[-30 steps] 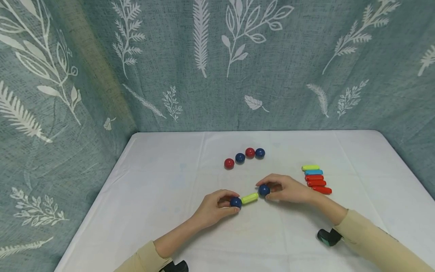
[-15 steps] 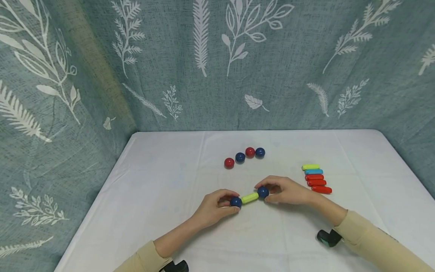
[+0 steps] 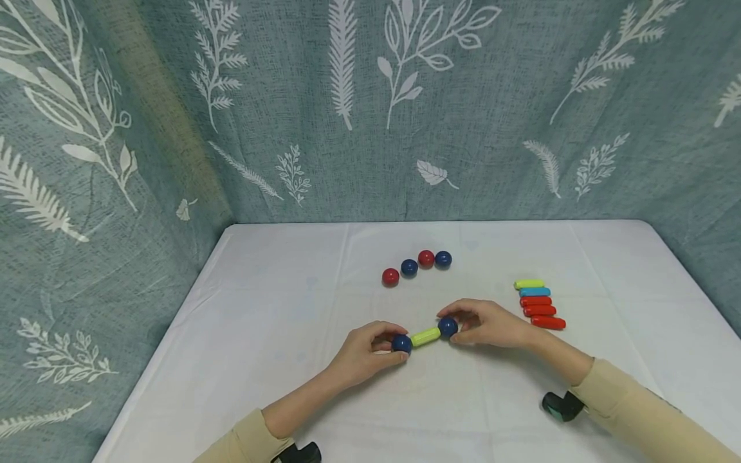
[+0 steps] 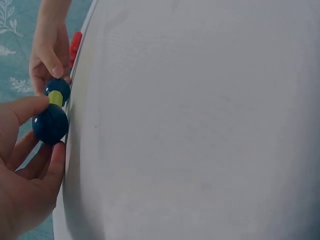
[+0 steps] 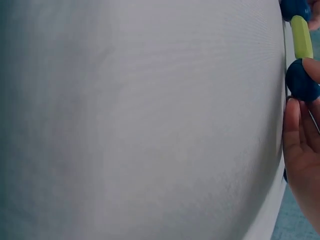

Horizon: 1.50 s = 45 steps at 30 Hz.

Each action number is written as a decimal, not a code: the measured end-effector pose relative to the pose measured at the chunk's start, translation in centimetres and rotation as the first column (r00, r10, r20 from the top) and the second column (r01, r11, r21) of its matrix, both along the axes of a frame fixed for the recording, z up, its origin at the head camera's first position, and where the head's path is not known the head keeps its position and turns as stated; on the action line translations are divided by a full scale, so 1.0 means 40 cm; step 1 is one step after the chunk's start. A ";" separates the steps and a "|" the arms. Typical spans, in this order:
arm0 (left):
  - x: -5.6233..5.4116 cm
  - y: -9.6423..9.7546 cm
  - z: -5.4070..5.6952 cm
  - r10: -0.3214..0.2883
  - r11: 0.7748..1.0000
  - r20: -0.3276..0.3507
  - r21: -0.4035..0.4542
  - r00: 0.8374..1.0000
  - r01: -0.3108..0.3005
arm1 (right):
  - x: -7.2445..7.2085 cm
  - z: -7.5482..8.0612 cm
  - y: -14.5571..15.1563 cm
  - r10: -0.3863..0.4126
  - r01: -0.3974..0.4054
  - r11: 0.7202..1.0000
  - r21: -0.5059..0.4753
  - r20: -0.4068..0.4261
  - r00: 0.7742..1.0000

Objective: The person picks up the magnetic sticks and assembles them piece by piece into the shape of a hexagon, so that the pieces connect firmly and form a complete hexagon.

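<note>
A yellow-green stick (image 3: 426, 336) joins two dark blue balls in the middle of the head view. My left hand (image 3: 370, 350) pinches the left blue ball (image 3: 402, 344) between thumb and fingers. The right blue ball (image 3: 448, 327) is pinched by my right hand (image 3: 492, 323), its thumb on the near side. Each stick end meets a ball. In the left wrist view the near blue ball (image 4: 50, 124) hides part of the stick. The right wrist view shows the bare stick (image 5: 301, 37) between both balls.
Behind the hands lie loose balls: a red ball (image 3: 390, 277), a blue ball (image 3: 409, 268), another red ball (image 3: 426, 259) and another blue ball (image 3: 443, 260). To the right are several sticks: yellow-green (image 3: 529, 284), blue (image 3: 534, 292) and red (image 3: 547, 322). A patterned curtain (image 3: 370, 161) hangs behind the white table (image 3: 278, 289).
My right hand has brought its blue ball slightly left and nearer, against the stick's right end. My left hand and its ball have stayed in place.
</note>
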<state>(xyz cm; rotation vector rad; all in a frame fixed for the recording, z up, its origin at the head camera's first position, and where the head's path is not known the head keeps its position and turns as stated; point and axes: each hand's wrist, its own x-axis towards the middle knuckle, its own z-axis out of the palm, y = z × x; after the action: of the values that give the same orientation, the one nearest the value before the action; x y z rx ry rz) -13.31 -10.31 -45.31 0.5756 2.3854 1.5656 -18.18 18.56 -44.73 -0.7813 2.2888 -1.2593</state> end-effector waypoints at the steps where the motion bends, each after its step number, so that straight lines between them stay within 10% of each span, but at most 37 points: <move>1: -0.001 0.002 0.002 -0.001 1.000 -0.015 -0.010 1.000 0.001 | 0.000 0.001 0.000 -0.004 0.004 1.000 0.006 0.000 1.000; 15: -0.051 0.129 0.034 -0.051 0.985 -0.193 -0.170 0.980 0.018 | -0.001 0.007 0.009 -0.014 0.014 1.000 -0.002 0.027 1.000; 26: -0.065 0.174 0.027 -0.058 0.958 -0.172 -0.287 0.983 0.006 | -0.003 0.019 0.048 -0.108 0.108 0.994 0.000 -0.058 0.993; 29: -0.064 0.170 0.027 -0.064 0.957 -0.172 -0.289 0.983 0.012 | -0.009 0.036 0.080 -0.223 0.236 0.971 0.046 -0.194 0.955; 35: -0.059 0.153 0.026 -0.075 0.959 -0.174 -0.282 0.982 0.023 | -0.028 0.065 0.173 -0.414 0.502 0.858 0.110 -0.430 0.802; 45: -0.054 0.136 0.019 -0.060 0.966 -0.157 -0.257 0.986 0.018 | -0.048 0.057 0.230 -0.503 0.566 0.789 0.237 -0.279 0.818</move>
<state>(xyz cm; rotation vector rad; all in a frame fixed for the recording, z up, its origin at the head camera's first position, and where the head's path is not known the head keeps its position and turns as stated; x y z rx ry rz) -15.46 -4.88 -44.54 0.7142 2.6237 1.2093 -20.09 27.78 -42.43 -0.1343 2.9162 -1.0094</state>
